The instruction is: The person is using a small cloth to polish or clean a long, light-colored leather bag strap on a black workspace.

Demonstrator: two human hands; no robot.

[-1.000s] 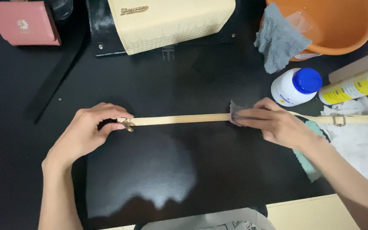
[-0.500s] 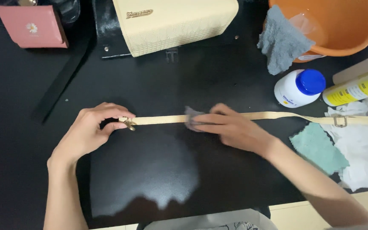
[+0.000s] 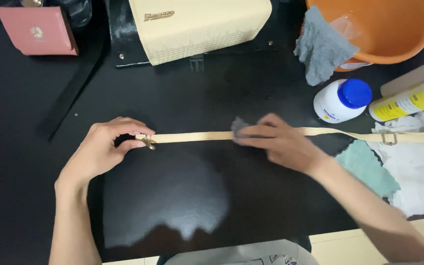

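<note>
A long cream strap [image 3: 192, 137] lies stretched left to right across the black table. My left hand [image 3: 101, 149] pinches its left end, beside a small brass clasp [image 3: 148, 143]. My right hand [image 3: 278, 142] presses a small grey cloth [image 3: 239, 125] onto the middle of the strap. The strap's right part runs on to a brass buckle [image 3: 388, 138] lying over white paper.
A cream handbag [image 3: 199, 27] sits at the back, a pink wallet [image 3: 38, 30] at the back left. An orange basin [image 3: 386, 27] with a grey rag [image 3: 322, 44] stands at the back right. A blue-capped white bottle [image 3: 342, 99], a yellow-labelled tube [image 3: 410, 100], a teal cloth [image 3: 369, 167].
My right hand has slid the grey cloth leftward along the strap, from near its right part to its middle. My left hand has kept its hold on the strap's end.
</note>
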